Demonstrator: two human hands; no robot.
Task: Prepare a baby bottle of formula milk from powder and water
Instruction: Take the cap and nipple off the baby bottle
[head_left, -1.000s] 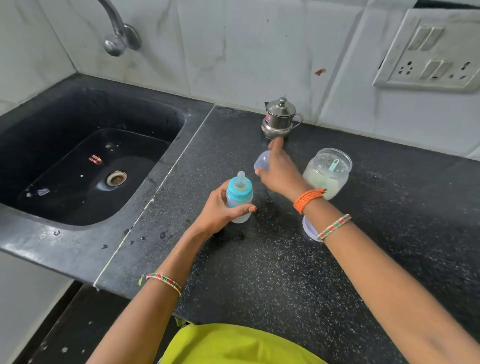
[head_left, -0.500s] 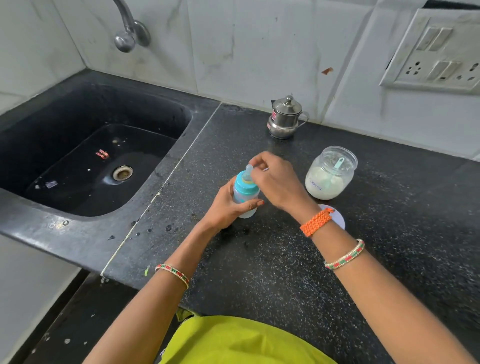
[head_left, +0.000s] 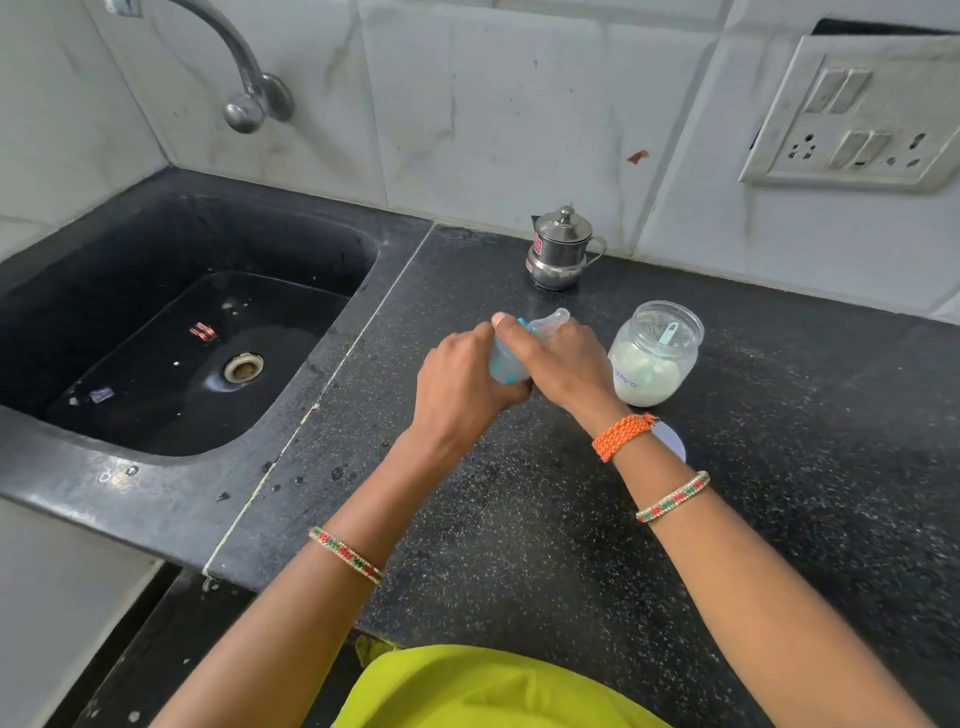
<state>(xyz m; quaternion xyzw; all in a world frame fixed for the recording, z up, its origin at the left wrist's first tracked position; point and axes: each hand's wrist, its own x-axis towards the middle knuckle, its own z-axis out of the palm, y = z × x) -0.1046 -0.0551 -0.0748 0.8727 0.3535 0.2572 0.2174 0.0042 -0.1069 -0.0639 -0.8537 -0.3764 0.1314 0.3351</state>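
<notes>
A small baby bottle (head_left: 505, 364) with a teal collar and clear teat is tilted between both hands over the black counter. My left hand (head_left: 460, 384) wraps its body from the left. My right hand (head_left: 558, 364) grips the collar and teat end from the right. Most of the bottle is hidden by my fingers. To the right stands an open clear jar (head_left: 652, 353) of white powder with a teal scoop inside. Behind, by the wall, sits a small steel lidded pot (head_left: 561, 249).
The jar's white lid (head_left: 672, 441) lies flat on the counter behind my right wrist. A black sink (head_left: 182, 353) with a drain fills the left, under a steel tap (head_left: 244, 98). A switch and socket panel (head_left: 857, 109) is on the right wall.
My right hand came back from near the steel pot and closed on the bottle's top. The bottle went from upright to tilted, with my left hand wrapped further around it.
</notes>
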